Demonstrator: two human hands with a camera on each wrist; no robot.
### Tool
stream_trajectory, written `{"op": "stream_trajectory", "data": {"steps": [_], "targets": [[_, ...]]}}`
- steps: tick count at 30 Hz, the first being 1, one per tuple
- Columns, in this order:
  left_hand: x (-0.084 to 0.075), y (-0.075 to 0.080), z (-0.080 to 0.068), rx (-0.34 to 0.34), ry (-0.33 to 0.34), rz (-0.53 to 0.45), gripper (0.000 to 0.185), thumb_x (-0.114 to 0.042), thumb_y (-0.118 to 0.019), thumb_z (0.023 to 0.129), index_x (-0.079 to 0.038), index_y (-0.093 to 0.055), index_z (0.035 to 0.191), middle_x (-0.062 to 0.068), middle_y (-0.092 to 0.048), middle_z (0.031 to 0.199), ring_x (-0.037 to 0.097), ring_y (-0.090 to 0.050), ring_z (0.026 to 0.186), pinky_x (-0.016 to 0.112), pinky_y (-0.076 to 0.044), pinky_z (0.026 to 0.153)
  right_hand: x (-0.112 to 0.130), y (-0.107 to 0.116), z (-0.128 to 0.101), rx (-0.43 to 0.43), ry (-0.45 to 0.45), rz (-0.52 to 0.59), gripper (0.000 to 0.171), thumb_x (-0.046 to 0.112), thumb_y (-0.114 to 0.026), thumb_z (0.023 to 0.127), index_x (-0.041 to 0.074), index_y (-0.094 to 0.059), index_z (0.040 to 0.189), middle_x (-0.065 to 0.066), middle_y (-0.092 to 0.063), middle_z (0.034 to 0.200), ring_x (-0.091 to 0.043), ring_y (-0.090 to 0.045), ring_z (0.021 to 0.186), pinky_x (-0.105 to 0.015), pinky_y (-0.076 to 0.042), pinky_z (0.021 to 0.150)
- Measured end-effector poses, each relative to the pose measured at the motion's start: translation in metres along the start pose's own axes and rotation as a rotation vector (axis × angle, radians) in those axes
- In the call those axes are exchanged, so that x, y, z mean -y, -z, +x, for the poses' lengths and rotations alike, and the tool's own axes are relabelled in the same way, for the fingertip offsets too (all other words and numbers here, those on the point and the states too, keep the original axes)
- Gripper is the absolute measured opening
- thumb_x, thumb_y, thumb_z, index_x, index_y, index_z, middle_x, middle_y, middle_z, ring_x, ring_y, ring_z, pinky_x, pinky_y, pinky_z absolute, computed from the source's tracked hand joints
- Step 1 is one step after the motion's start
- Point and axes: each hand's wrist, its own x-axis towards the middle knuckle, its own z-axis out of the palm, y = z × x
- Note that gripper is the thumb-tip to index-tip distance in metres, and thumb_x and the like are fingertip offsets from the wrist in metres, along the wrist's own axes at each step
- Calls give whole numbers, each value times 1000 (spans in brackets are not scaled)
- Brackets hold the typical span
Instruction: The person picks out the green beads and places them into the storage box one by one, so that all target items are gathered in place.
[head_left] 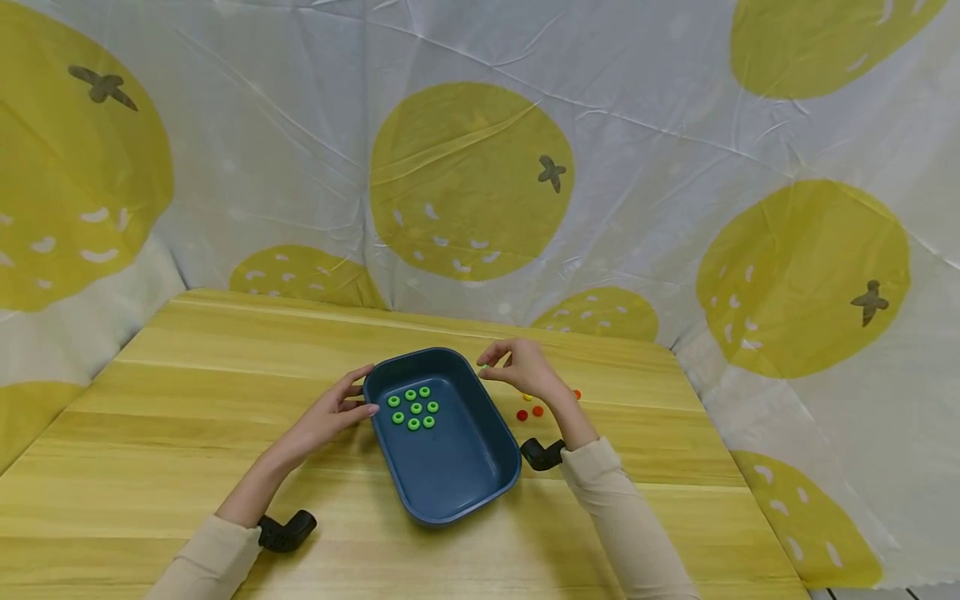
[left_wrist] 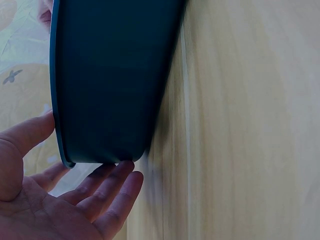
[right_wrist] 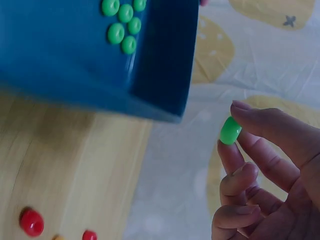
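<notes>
A dark blue rectangular tub point(head_left: 450, 475) stands on the table, with several green beads point(head_left: 398, 417) grouped on its floor toward the far left end. My left hand point(head_left: 332, 415) holds the tub at its far left corner. In the left wrist view the thumb lies at the rim while the other fingers touch the outer wall point(left_wrist: 110, 100). Beyond the tub's right side, my right hand point(head_left: 522, 367) pinches one green bead point(right_wrist: 230, 131) between thumb and fingertip, above table height and outside the rim. The remaining right fingers are loosely bent.
Right of the tub lie a few loose beads: a red bead point(head_left: 522, 415), an orange-red one point(head_left: 537, 411), a yellow one point(head_left: 528, 397) and another orange one point(head_left: 577, 394) partly behind the right wrist. A fruit-patterned cloth point(head_left: 637, 208) hangs behind the wooden table point(head_left: 300, 350).
</notes>
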Motion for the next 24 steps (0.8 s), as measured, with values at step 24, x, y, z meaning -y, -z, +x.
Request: {"op": "stream_trajectory", "data": {"steps": [24], "targets": [[0,1,-1,16,9,-2,67,-22,-53,96,-9,-15,151,34,-30,144,49,-39,128,55,-40,99,51,-66,30,232,161,-36,16,10,-75,79,4,-72,93,-5,-72,89,-23,-66,89,-17,-48,70]]}}
